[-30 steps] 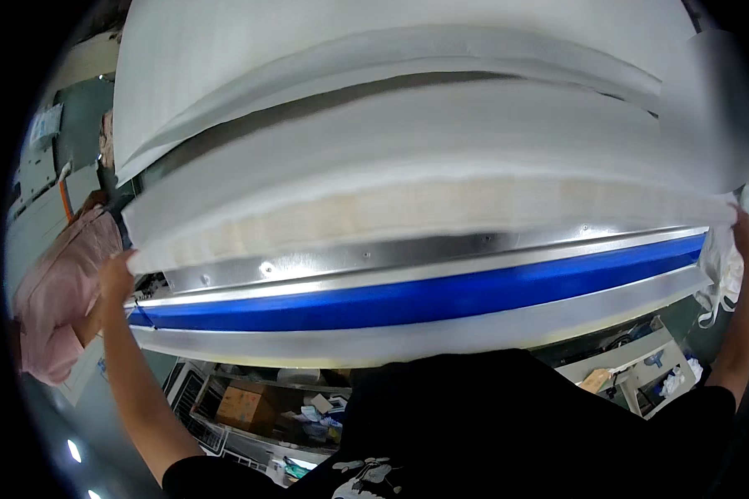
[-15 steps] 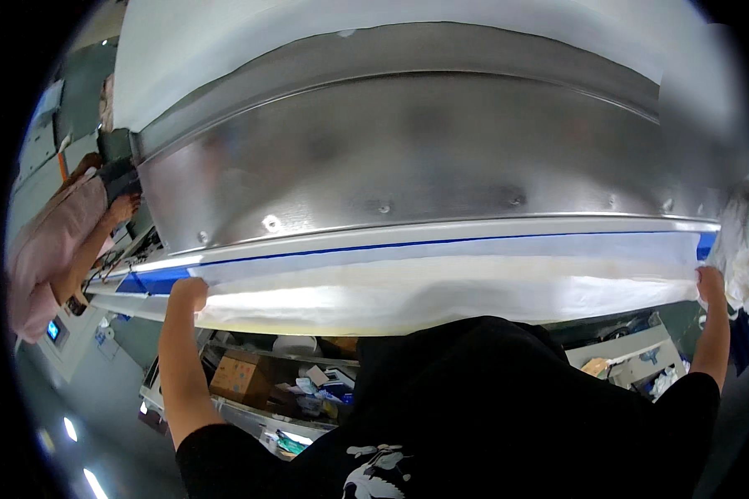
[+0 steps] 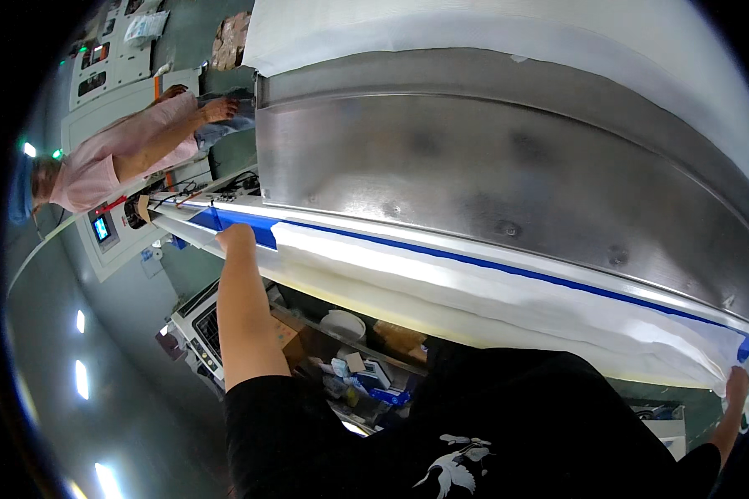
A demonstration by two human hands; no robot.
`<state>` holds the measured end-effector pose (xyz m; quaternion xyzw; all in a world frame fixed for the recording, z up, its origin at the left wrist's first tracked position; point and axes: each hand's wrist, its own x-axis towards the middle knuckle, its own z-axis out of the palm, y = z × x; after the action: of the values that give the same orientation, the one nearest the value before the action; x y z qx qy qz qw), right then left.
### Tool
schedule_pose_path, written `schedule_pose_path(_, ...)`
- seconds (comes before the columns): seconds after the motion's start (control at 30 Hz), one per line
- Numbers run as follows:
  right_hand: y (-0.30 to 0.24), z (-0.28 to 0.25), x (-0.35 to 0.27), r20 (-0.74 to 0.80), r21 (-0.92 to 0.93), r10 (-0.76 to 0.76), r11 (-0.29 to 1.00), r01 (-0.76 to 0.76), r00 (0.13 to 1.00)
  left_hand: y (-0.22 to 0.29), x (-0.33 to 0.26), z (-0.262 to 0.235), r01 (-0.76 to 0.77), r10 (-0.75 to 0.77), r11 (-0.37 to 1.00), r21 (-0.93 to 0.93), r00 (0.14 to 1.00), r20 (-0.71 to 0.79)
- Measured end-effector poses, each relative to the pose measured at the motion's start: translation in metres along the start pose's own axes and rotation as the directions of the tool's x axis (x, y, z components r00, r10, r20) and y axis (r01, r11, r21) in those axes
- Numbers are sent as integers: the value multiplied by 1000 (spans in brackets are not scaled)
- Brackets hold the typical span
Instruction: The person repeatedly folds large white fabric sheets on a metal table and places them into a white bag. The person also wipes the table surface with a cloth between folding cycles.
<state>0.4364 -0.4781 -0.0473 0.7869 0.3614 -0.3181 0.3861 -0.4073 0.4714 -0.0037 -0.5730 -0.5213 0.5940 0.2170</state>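
A long white cloth (image 3: 474, 289) lies along a pale ledge with a blue strip (image 3: 262, 230) under its far edge. Its surface is rippled, with creases bunched at the right end. At that right end, my right hand (image 3: 736, 384) is closed on the cloth's near corner. My left hand (image 3: 238, 239) is just beyond the cloth's left end, over the blue strip near the ledge's front edge. Its fingers look curled, but the back of the hand hides most of them and anything in them.
Behind the ledge rises a broad metal panel (image 3: 491, 158), with a white sheet (image 3: 508, 29) above it. Below stand a white bucket (image 3: 343, 326) and an open drawer of small packages (image 3: 366, 378). A person in a pink shirt (image 3: 100, 162) is at the far left beside machines.
The view has swung left, bringing more of the person and machines into sight. My left hand has moved off the cloth's left end; my right hand stays at the right end.
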Motion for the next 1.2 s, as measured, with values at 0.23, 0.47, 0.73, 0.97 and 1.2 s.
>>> schedule_pose_path(0.23, -26, -41, -37, 230, 77, -63, 996, 46, 971, 47, 41, 40, -352, 115, 830, -432, 867, -485)
schedule_pose_path(0.47, -149, -159, 11, 445, 328, -205, 943, 54, 872, 103, -69, -78, -411, 161, 819, -402, 835, -526)
schedule_pose_path(0.73, -189, -174, 31, 187, 462, -185, 883, 80, 965, 118, -104, -102, -472, 154, 718, -511, 824, -545)
schedule_pose_path(0.97, -221, -148, 55, 59, 204, -322, 930, 305, 945, 132, -41, -42, -514, 49, 649, -561, 764, -643)
schedule_pose_path(1.2, -319, -279, 16, -200, 557, -203, 781, 282, 959, 136, -95, -144, -660, 166, 498, -562, 709, -685)
